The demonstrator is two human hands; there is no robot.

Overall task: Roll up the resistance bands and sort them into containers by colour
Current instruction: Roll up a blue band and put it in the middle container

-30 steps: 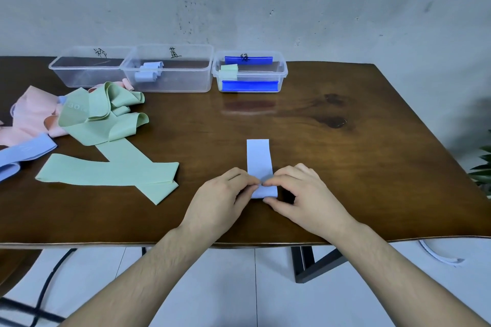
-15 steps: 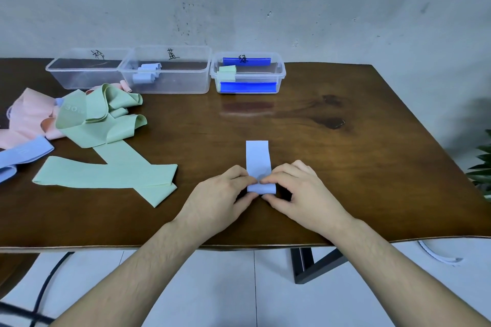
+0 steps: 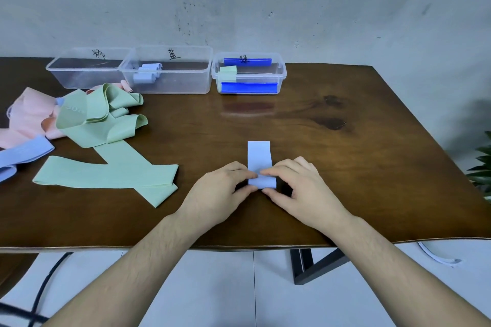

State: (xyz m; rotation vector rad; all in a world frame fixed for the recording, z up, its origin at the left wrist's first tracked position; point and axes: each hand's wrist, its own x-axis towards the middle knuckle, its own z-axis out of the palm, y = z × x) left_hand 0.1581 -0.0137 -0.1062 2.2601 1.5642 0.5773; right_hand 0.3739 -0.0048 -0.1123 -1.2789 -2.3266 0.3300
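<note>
Head view: dark wooden table (image 3: 305,119) against a grey wall, seen from above and behind the hands. At the near middle, a light blue band (image 3: 259,156) lying flat and pointing away, its near end rolled into a short coil. Left hand (image 3: 220,191) at the coil's left side, fingers curled, fingertips pinching the roll; right hand (image 3: 300,188) at its right side, thumb under the near edge and forefinger over the top, likewise pinching the roll. Both hands touching the table and meeting over the coil. To the left, a flat green band (image 3: 106,175) folded into a wide V, and behind it a loose heap of green bands (image 3: 101,117), partly over pink bands (image 3: 26,117). At the far left edge, another blue band (image 3: 24,152), only partly in frame. Along the back of the table, three clear containers side by side, each with a handwritten mark not legible here: left container (image 3: 82,73) with nothing clearly visible inside; middle container (image 3: 180,77) holding rolled light blue bands (image 3: 147,73); right container (image 3: 279,74), with blue clips on its walls, holding a rolled green band (image 3: 228,73). At the right edge, a few leaves of a plant (image 3: 482,167). Below the table edge, pale floor tiles and a black table leg (image 3: 310,265).
</note>
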